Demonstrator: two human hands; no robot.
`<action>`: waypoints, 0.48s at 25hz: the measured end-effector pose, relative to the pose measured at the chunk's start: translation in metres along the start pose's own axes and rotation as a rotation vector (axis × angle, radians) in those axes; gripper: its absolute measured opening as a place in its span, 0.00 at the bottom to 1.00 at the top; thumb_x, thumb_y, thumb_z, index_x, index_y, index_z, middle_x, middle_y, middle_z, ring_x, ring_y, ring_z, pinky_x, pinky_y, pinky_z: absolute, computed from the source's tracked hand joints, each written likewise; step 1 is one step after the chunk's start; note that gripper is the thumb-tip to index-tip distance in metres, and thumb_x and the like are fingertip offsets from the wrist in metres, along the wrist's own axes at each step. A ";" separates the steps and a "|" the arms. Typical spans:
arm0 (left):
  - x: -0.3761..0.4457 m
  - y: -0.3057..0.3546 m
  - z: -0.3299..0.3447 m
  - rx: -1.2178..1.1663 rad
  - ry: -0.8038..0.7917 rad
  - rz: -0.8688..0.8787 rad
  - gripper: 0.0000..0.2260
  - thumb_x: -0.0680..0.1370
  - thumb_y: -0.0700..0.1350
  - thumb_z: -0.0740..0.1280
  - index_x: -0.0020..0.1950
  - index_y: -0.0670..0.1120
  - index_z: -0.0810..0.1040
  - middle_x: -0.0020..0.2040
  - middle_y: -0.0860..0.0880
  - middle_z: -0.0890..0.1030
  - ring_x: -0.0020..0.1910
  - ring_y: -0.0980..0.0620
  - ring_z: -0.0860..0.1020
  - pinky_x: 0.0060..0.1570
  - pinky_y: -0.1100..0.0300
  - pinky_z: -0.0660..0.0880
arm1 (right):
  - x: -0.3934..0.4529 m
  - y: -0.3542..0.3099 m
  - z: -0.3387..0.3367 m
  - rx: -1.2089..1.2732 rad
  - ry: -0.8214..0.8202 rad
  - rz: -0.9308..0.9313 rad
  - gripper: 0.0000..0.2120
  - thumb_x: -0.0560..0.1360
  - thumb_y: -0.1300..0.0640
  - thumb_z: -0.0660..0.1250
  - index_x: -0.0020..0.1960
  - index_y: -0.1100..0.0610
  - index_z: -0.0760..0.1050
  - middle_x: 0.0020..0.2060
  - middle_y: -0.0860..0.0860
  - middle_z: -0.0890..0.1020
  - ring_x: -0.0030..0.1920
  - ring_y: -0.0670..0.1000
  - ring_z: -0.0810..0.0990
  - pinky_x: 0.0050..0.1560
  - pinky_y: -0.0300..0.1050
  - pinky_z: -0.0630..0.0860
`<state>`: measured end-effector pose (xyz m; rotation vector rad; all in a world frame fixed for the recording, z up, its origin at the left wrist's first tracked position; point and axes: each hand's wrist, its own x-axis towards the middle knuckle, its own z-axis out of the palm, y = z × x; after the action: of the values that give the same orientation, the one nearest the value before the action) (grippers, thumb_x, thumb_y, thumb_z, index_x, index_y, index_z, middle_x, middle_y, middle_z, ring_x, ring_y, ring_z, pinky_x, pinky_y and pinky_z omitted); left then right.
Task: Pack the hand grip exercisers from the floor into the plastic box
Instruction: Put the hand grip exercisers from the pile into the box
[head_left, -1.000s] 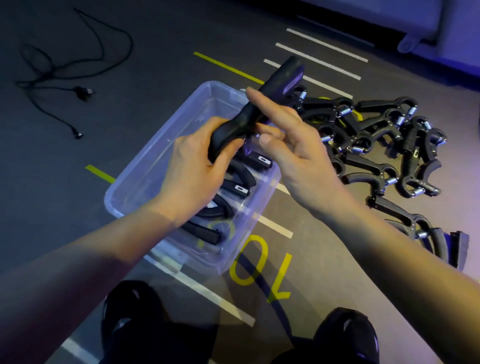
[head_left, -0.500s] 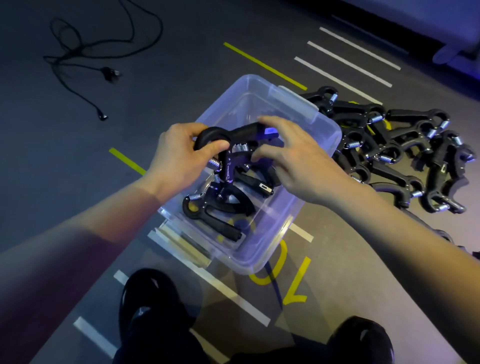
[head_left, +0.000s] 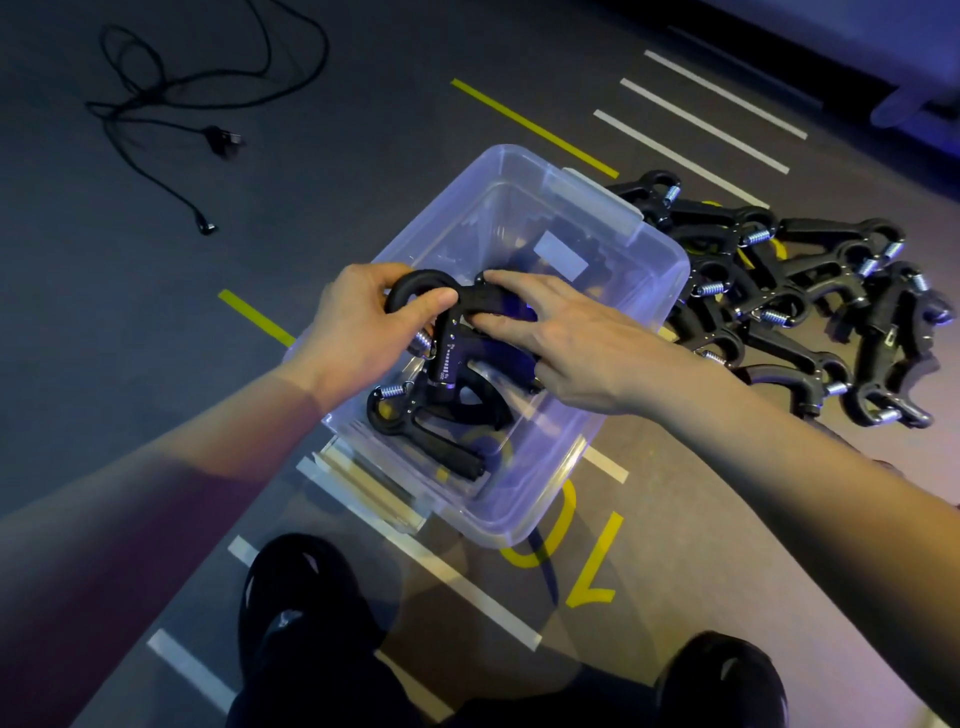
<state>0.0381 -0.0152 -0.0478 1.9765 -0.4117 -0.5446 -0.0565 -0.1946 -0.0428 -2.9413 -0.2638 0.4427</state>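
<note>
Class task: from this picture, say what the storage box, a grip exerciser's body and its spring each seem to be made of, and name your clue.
Plastic box: clear, glossy plastic; floor markings show through its walls. Held grip exerciser: matte black, probably moulded plastic, in the left hand and right hand. Spring: shiny, silvery coil, likely steel.

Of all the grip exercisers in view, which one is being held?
The grip exerciser over the plastic box, gripped by both hands; the others lie loose in the box or piled on the floor to its right.

Scale print on held exerciser (head_left: 448, 358) too small to read; right hand (head_left: 576, 343) hides boxed exercisers beneath.
</note>
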 end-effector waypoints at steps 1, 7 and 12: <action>0.000 -0.001 0.001 0.081 0.021 0.023 0.05 0.74 0.49 0.69 0.45 0.48 0.80 0.36 0.45 0.82 0.34 0.47 0.81 0.37 0.56 0.78 | 0.000 -0.001 0.003 -0.001 -0.002 -0.001 0.31 0.74 0.61 0.57 0.75 0.47 0.56 0.76 0.53 0.49 0.74 0.55 0.52 0.70 0.53 0.63; -0.014 -0.012 0.001 0.908 0.200 0.394 0.28 0.73 0.54 0.68 0.70 0.45 0.65 0.70 0.42 0.67 0.66 0.39 0.65 0.65 0.44 0.59 | 0.005 0.002 0.009 0.090 -0.182 0.181 0.28 0.78 0.57 0.55 0.76 0.50 0.54 0.74 0.54 0.50 0.68 0.61 0.63 0.68 0.50 0.64; -0.021 -0.029 -0.005 1.162 -0.002 0.090 0.34 0.77 0.58 0.57 0.77 0.48 0.46 0.77 0.41 0.44 0.74 0.38 0.51 0.69 0.37 0.51 | 0.038 0.010 0.024 0.072 -0.437 0.344 0.25 0.78 0.55 0.51 0.75 0.50 0.57 0.73 0.55 0.53 0.65 0.63 0.69 0.64 0.50 0.68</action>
<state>0.0248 0.0120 -0.0679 3.0264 -0.9581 -0.2361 -0.0267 -0.1937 -0.0776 -2.7881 0.2124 1.1163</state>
